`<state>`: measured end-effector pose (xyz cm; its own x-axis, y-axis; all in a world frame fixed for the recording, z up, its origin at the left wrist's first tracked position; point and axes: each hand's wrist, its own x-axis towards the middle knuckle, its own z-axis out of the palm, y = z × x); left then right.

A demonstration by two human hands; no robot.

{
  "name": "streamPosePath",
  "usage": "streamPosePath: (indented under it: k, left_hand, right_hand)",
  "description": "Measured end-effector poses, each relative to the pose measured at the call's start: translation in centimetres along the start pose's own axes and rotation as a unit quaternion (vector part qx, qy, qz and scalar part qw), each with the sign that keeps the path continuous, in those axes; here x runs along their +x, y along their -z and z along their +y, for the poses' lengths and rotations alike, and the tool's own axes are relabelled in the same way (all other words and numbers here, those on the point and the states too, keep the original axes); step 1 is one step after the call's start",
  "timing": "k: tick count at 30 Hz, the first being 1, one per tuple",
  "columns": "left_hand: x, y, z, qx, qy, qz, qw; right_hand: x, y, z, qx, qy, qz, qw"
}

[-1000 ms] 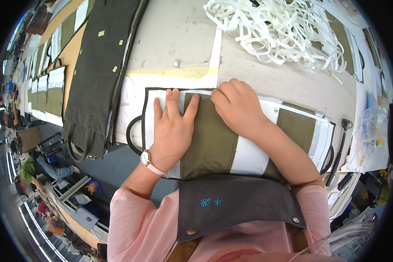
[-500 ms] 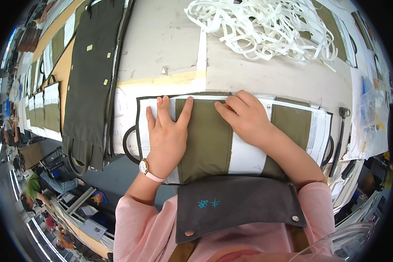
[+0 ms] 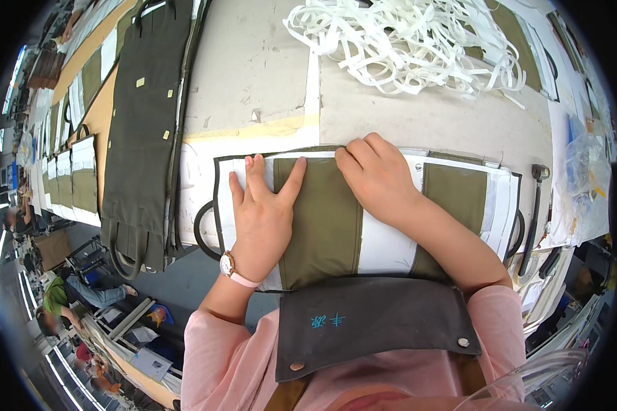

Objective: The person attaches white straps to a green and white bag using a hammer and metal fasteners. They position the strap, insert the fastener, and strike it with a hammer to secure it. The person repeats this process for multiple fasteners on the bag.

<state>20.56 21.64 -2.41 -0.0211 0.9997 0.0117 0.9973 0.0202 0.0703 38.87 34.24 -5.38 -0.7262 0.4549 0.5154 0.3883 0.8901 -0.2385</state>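
An olive green and white fabric panel (image 3: 322, 226) with dark edging lies across the table in front of me. Loop handles stick out at both of its ends. My left hand (image 3: 262, 216) rests flat on its left part, fingers spread, the tips near the far edge. Along that edge runs a narrow white strip (image 3: 317, 154). My right hand (image 3: 380, 175) is closed at the far edge, right of the middle, its curled fingers pinching the panel there. The fingertips are partly hidden, so I cannot tell whether they also hold the strip.
A heap of white tape (image 3: 411, 51) lies at the far right. Dark fabric pieces with handles (image 3: 142, 137) are stacked on the left. A black-handled tool (image 3: 533, 219) lies right of the panel, near a clear plastic bag (image 3: 586, 161). Other people are at the far left.
My right hand has slid slightly left and away from me along the panel's far edge, its fingers curling more tightly. My left hand has stayed nearly still.
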Motion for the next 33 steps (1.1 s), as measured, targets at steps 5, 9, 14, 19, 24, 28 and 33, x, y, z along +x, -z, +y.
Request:
streamPosePath:
  k: [5,9,14,19,24,28,33]
  left_hand:
    - [0.1,0.4,0.0,0.008,-0.004,-0.003,1.000]
    - [0.2,0.2,0.0,0.014,-0.013,-0.002,1.000]
    - [0.5,0.3,0.3,0.017,-0.005,-0.007,1.000]
    - [0.6,0.3,0.4,0.032,0.000,-0.017,0.999]
    - [0.6,0.3,0.6,0.029,0.002,-0.015,0.999]
    - [0.7,0.4,0.7,0.042,0.007,-0.013,0.999]
    - [0.7,0.4,0.8,0.048,0.010,-0.011,0.999]
  right_hand:
    - [0.0,-0.5,0.1,0.031,-0.014,0.010,0.999]
    - [-0.2,-0.5,0.4,0.042,-0.040,0.006,0.998]
    - [0.0,-0.2,0.4,0.096,-0.066,-0.006,0.993]
    - [1.3,0.4,-0.2,0.090,-0.106,-0.038,0.990]
    - [3.0,-0.4,-0.7,0.119,-0.134,-0.079,0.981]
    - [3.8,-1.0,-0.2,0.130,-0.144,-0.168,0.967]
    - [4.2,-1.0,-0.9,0.139,-0.144,-0.148,0.969]
